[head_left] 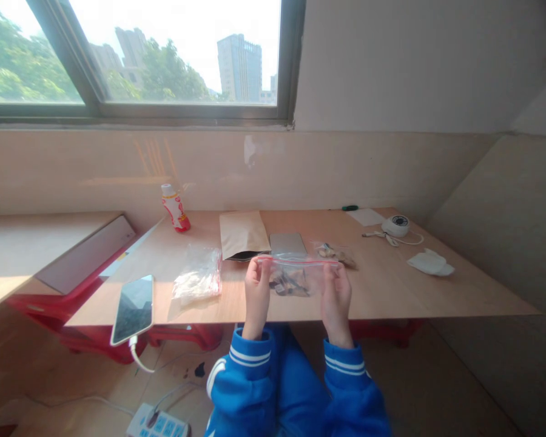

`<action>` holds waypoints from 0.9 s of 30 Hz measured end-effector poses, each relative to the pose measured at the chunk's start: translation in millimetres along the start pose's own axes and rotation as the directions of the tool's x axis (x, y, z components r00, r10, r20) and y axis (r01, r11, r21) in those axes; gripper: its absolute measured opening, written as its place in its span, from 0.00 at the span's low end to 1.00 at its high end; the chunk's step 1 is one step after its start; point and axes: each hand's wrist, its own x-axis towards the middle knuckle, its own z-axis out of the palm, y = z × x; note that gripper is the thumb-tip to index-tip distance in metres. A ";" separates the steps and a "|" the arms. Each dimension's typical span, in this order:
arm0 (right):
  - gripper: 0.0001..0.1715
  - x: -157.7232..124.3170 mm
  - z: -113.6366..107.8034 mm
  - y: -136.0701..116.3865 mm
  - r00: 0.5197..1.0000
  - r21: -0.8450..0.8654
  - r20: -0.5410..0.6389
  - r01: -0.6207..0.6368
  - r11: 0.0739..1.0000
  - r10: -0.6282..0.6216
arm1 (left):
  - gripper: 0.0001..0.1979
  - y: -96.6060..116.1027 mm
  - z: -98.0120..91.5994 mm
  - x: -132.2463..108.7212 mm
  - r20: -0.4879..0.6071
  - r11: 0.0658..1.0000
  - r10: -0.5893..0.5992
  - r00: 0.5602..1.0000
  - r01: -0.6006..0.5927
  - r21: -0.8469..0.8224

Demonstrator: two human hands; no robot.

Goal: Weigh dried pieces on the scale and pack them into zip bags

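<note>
Between my two hands a clear zip-lock bag [295, 284] with a red seal line is stretched out above the table's front edge. My left hand [257, 290] pinches its top left corner, and my right hand [337, 294] pinches the top right corner. Dark small items show through the plastic, too unclear to name. Just beyond lies a flat grey rectangular object [287, 243], partly covered by the bag. A brown paper pouch [243, 233] with its mouth toward me lies to the left of that. Behind my right hand rests another clear bag [339, 254] with brownish contents.
A stack of clear zip bags [198, 276], a charging phone [134, 308] overhanging the front edge and a red-white bottle [175, 209] are on the left. On the right are a white dome camera [395, 226] with cable and crumpled white tissue [431, 263]. A power strip [159, 423] lies below.
</note>
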 end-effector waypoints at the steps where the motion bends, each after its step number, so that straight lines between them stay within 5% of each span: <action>1: 0.16 -0.3 1.0 1.2 0.999 0.039 0.039 -0.017 0.999 0.016 | 0.16 -2.1 -0.2 -0.8 0.018 0.999 -0.018 1.000 0.019 -0.036; 7: 0.18 2.1 -1.2 15.2 0.984 -0.012 0.148 -0.096 0.995 0.097 | 0.12 -7.7 -12.1 -3.2 0.095 0.998 -0.054 0.994 0.057 -0.032; 17: 0.19 5.5 -6.1 7.0 0.987 -0.232 0.159 0.011 0.973 0.027 | 0.12 1.0 -20.8 -4.0 0.065 0.997 -0.046 0.997 0.042 0.063; 27: 0.19 -0.1 -3.7 3.9 0.997 -0.182 0.072 0.038 0.982 -0.026 | 0.14 3.3 -14.6 -13.5 0.014 1.000 0.003 1.000 -0.003 0.018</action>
